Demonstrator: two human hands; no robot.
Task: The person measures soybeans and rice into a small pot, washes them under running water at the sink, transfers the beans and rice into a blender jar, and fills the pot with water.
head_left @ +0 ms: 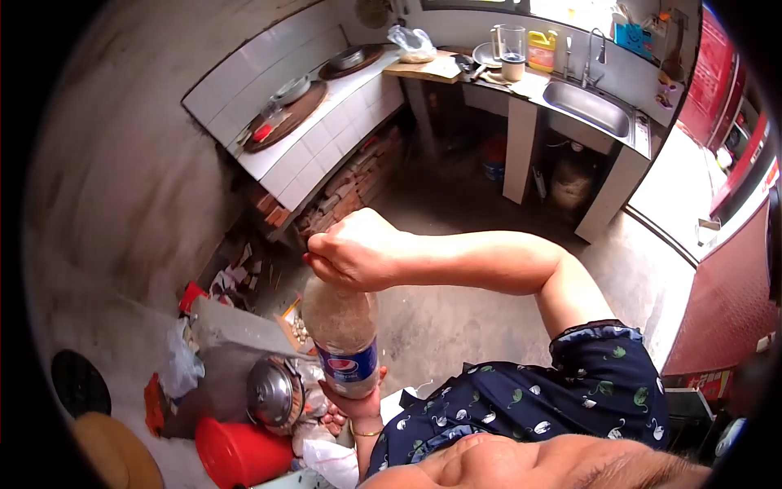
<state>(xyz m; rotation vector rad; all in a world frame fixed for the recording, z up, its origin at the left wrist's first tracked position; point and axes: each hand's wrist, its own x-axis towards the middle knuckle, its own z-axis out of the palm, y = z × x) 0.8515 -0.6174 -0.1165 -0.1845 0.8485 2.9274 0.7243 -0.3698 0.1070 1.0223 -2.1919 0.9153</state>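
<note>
A large clear plastic bottle [342,326] with a blue label stands upright in front of me. Its contents look pale and cloudy. My left hand [356,401] holds it from below, with the fingers around its base. At the top, my right hand [352,249] is closed over the neck, and its fingers hide the cap or opening. Just left of the bottle is a metal pot [275,391] with a lid.
A red basin [243,452] sits at the lower left, near plastic bags [181,359]. Farther off are a tiled stove counter [314,143], a steel sink [588,107], a clear jug [511,53] and a yellow bottle [541,50]. A doorway opens at right.
</note>
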